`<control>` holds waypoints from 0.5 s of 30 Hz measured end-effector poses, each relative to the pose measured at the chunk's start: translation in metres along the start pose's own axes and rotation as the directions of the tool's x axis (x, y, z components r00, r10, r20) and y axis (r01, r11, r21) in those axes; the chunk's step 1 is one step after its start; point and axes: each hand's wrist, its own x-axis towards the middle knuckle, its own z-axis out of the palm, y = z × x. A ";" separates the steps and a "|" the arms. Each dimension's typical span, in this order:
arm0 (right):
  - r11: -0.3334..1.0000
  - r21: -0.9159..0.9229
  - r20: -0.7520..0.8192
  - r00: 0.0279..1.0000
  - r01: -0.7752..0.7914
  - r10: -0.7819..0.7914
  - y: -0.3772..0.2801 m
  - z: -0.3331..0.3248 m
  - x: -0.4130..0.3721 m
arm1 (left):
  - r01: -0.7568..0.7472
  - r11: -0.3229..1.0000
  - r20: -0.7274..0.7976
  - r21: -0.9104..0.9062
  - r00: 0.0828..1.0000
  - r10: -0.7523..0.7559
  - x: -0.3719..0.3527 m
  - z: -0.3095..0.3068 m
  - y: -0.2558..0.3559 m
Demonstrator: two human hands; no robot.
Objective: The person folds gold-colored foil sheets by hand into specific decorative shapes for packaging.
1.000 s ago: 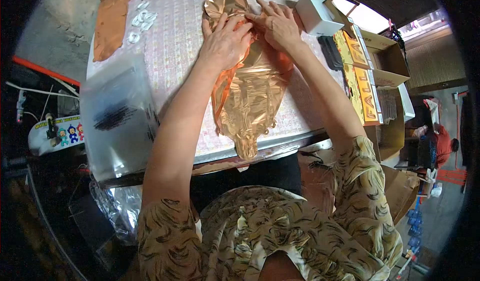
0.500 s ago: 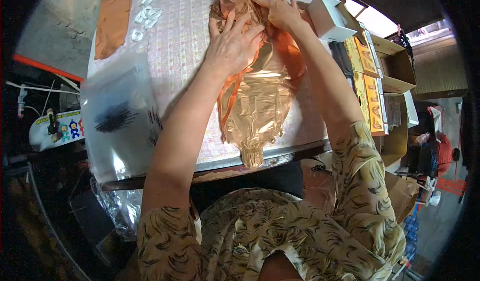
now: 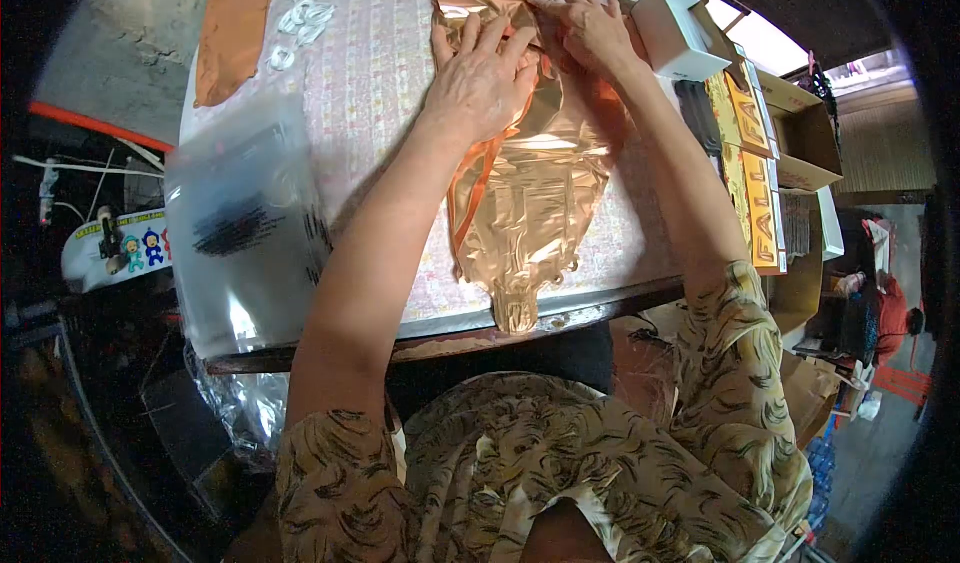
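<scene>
A flat, shiny rose-gold foil balloon (image 3: 535, 203) lies lengthwise on the table, with its narrow tab at the front edge. Its far part is folded over, and an orange-looking edge shows along its left side. My left hand (image 3: 480, 88) rests on the folded part with its fingers spread. To the right, my right hand (image 3: 590, 28) lies at the balloon's far right side, fingers apart and the index finger pointing left against the foil. Part of the fold is hidden under my left hand.
Clear plastic bags (image 3: 240, 233) lie at the table's left. Behind them are white coiled ties (image 3: 305, 18) and a flat copper-coloured foil piece (image 3: 232, 38). A white open box (image 3: 680, 38), orange lettered packs (image 3: 755, 203) and cardboard boxes (image 3: 800, 133) line the right side.
The balloon's far part now lies flatter and smoother under my left hand. My right hand has shifted slightly right, its fingers more apart. The whole view has moved a little.
</scene>
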 end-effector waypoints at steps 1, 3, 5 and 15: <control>1.000 -0.012 0.017 1.000 0.004 -0.004 -0.001 -0.001 -0.001 | 0.007 1.000 0.022 0.005 1.000 -0.007 0.001 -0.001 -0.001; 1.000 0.006 0.019 1.000 0.004 -0.005 -0.003 0.000 0.003 | 0.014 1.000 0.047 0.008 0.999 -0.014 -0.001 -0.001 -0.001; 1.000 0.021 0.019 1.000 0.003 -0.004 -0.001 0.003 0.009 | 0.012 0.999 0.017 -0.045 1.000 -0.011 -0.001 0.001 -0.001; 0.983 0.110 0.263 0.958 -0.146 0.113 -0.021 -0.044 0.042 | -0.013 0.998 0.007 -0.054 1.000 0.013 -0.002 0.004 -0.004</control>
